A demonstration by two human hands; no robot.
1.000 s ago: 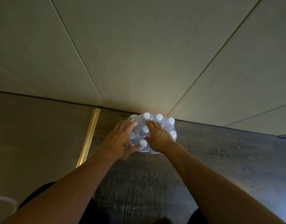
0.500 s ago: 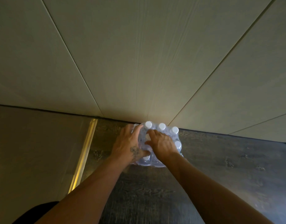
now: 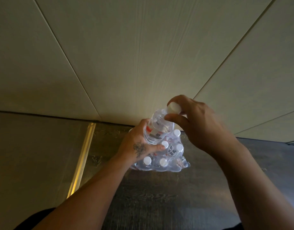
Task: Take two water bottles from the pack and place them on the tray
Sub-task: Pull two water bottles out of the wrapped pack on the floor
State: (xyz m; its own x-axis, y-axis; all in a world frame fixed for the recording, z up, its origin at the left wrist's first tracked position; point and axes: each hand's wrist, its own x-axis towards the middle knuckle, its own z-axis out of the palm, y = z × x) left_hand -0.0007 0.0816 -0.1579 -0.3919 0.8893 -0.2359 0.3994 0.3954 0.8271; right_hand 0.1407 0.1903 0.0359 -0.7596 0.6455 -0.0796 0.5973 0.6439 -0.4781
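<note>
A plastic-wrapped pack of water bottles (image 3: 172,161) with white caps stands on the dark floor against the pale wall. One clear water bottle (image 3: 159,126) with a white cap and a red-and-white label sticks up out of the pack, tilted to the right. My right hand (image 3: 197,125) pinches this bottle at its cap and neck. My left hand (image 3: 139,143), with a tattoo on its back, rests on the pack's left side, fingers curled around the raised bottle's lower body and thumb pressed on the pack top. No tray is in view.
The pale panelled wall (image 3: 143,63) rises directly behind the pack. A brass floor strip (image 3: 83,155) runs along the left, dividing the dark wood floor (image 3: 159,196) from a lighter floor (image 3: 35,155).
Both hands were on top of the pack working at the wrap. Now the right hand has risen, pulling one bottle up out of the pack, while the left hand steadies it.
</note>
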